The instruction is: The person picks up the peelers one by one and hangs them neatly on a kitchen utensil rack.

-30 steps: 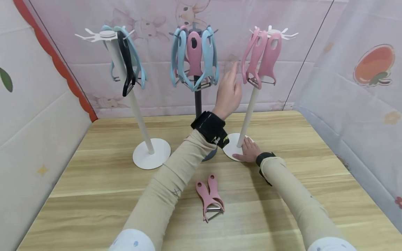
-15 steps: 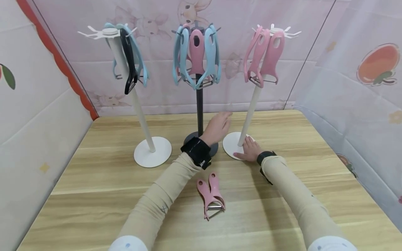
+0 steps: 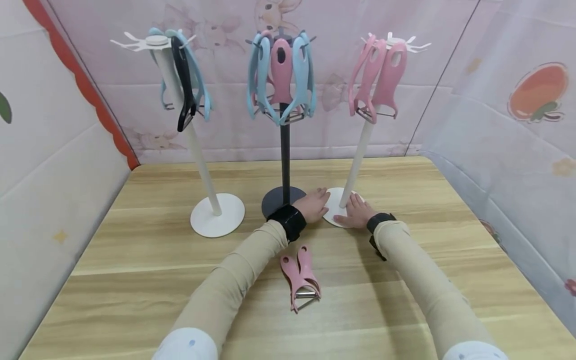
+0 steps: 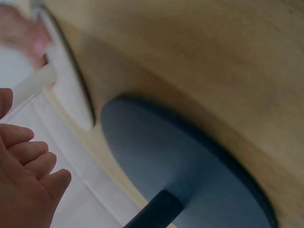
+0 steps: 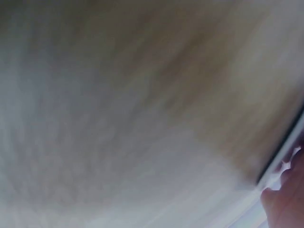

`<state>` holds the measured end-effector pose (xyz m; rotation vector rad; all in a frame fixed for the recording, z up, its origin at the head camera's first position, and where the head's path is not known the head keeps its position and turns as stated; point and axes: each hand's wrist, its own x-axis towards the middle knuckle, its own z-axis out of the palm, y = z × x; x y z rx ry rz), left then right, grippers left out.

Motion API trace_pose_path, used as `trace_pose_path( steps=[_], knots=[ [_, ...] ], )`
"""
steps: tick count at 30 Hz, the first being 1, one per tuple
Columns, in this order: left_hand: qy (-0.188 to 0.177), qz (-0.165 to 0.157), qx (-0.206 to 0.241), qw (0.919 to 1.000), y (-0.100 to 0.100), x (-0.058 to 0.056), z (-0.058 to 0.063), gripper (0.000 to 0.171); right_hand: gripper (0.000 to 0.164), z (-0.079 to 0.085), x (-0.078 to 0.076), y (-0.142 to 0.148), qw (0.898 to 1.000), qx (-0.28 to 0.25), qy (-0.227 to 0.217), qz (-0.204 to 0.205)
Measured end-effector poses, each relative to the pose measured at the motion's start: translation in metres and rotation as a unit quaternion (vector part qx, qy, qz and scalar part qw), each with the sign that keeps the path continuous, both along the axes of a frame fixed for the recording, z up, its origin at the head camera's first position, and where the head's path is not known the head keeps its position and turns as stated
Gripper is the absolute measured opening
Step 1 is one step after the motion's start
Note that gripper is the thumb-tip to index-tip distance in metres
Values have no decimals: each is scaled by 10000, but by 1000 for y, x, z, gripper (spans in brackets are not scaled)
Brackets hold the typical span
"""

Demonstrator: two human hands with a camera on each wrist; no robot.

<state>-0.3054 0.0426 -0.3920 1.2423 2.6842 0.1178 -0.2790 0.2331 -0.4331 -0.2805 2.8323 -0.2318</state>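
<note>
My right hand (image 3: 358, 212) rests with its fingers spread on the round white base (image 3: 335, 201) of the right-hand stand, its fingertips beside the pole. Near the left rim of that same base is my left hand (image 3: 312, 205), beside the dark base (image 3: 272, 201) of the middle stand. In the left wrist view its fingers (image 4: 40, 164) bend slightly and hold nothing. Pink peelers (image 3: 387, 80) hang from the right stand. Two more pink peelers (image 3: 294, 275) lie overlapping on the table in front of the hands.
The middle stand's dark pole (image 3: 285, 155) carries blue and pink peelers (image 3: 282, 70). On the left, a white stand (image 3: 204, 175) holds blue peelers and a black peeler (image 3: 183, 85). A patterned cloth wall (image 3: 225, 130) borders the wooden table (image 3: 148, 270).
My left hand has come down from beside the pink peelers hanging on the right stand to the level of the bases. The right hand has stayed on the white base.
</note>
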Motion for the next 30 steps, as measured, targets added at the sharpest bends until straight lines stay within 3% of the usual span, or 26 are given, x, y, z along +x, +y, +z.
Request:
trace_pose_path(
  steps=[4, 7, 11, 14, 20, 23, 24, 26, 28, 30],
  knots=[
    [202, -170, -447, 9987, 6, 0, -9, 54, 78, 27, 16, -4, 9988, 480, -53, 28],
    [303, -314, -633, 9970, 7, -2, -16, 55, 65, 52, 36, -14, 9983, 543, -175, -154],
    [255, -423, -658, 9966, 6, -4, -24, 55, 43, 67, 68, -36, 9989, 379, 277, -55],
    [88, -490, -545, 9973, 7, -1, -28, 55, 37, 67, 93, -58, 9957, 128, 843, 368],
    [-326, -379, -952, 9942, 10, -1, -30, 54, 31, 64, 127, -108, 9822, -428, 1150, 1421],
    [-414, -346, -1088, 9926, 16, -13, -46, 58, 23, 61, 132, -123, 9754, -403, 1301, 1733],
    [-273, -450, -970, 9939, 17, -23, -63, 59, 24, 59, 133, -127, 9745, -371, 1336, 1764],
    [-224, -487, -1020, 9933, 19, -29, -73, 61, 24, 55, 132, -133, 9742, -321, 1395, 1744],
    [-201, -523, -1048, 9929, 18, -30, -75, 62, 24, 50, 132, -137, 9738, -248, 1479, 1711],
    [-160, -527, -1027, 9932, 16, -24, -69, 61, 24, 47, 131, -139, 9735, -158, 1560, 1666]
  ],
)
